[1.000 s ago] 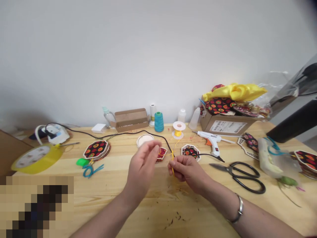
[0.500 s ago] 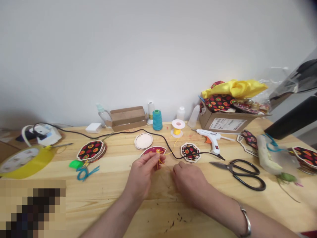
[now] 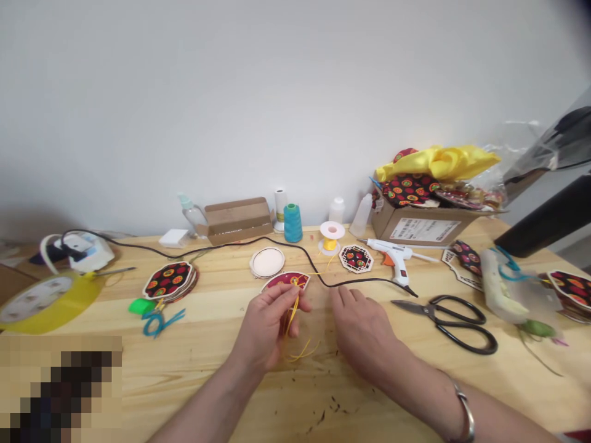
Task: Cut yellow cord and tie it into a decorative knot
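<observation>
My left hand (image 3: 270,323) is closed in a pinch on thin yellow cord (image 3: 293,314), whose loose ends hang below the fingers. Just beyond those fingertips lies a red fan-shaped patterned piece (image 3: 281,282) with a pale edge, partly covered by the hand. The yellow cord leads back towards a white spool (image 3: 331,231). My right hand (image 3: 362,326) rests palm down on the table, its fingers loosely stretched forward beside a black cable (image 3: 341,285). Nothing shows in it, though its fingertips are partly hidden. Beyond the cable sits an octagonal patterned piece (image 3: 356,259).
Black-handled scissors (image 3: 443,317) and a white glue gun (image 3: 392,252) lie to the right. A full cardboard box (image 3: 420,227) stands behind. At left are stacked patterned pieces (image 3: 170,282) and wide yellow tape (image 3: 50,301). A teal thread cone (image 3: 292,224) stands near the wall.
The octagonal piece has shifted away towards the glue gun, and the cable now runs in front of it. My right hand has moved slightly right. Loose cord ends now hang below my left hand.
</observation>
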Demonstrator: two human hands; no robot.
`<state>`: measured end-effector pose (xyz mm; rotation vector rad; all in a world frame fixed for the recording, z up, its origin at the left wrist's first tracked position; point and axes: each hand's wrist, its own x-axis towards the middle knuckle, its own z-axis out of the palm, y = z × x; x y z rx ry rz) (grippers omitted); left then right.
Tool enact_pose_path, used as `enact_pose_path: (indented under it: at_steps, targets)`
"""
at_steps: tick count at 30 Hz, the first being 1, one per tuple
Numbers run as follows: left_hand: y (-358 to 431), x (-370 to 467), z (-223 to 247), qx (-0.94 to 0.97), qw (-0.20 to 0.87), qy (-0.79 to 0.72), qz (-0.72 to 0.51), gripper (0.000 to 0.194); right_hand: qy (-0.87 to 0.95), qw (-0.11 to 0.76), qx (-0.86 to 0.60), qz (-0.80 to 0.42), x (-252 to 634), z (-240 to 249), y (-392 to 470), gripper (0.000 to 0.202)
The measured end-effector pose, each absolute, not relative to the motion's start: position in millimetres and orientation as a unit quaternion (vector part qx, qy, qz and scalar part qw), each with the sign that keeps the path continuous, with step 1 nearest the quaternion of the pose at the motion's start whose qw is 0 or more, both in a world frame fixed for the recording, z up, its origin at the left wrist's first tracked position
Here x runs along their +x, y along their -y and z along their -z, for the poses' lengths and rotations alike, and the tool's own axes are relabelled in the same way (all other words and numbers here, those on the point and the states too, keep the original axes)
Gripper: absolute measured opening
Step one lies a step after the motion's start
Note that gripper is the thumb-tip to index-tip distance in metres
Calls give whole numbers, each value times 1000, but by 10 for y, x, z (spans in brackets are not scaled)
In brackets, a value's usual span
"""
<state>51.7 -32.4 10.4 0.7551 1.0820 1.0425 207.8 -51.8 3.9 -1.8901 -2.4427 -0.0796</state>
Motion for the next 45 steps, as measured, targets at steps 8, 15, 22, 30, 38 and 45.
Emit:
enact_pose_path:
  at_steps: [8,15,22,30,38,45]
  targets:
    - [400,610,-23,434,634,-479,-426,17,646,367,-446,-499,2038,-63,517,21]
    - [385,564,-57,536,543,-492,-420,18,452,398,-353,-717,2004,7,475,19]
    - [398,573,-89,540,583,-453,-404,16,413,379,-389,-731,2045,32,449,21]
    - [196,432,-131,302,699,-379,-526,35,441,308,-339,-772,2062,-24,468,22]
    - [-107,268,-137,193,779,-307,-513,55,472,269,-301,-784,2057,40,511,15]
    - [-114,230,-173,218,709,-312,-593,44,449,296,-325,-778,2072,-3,469,19]
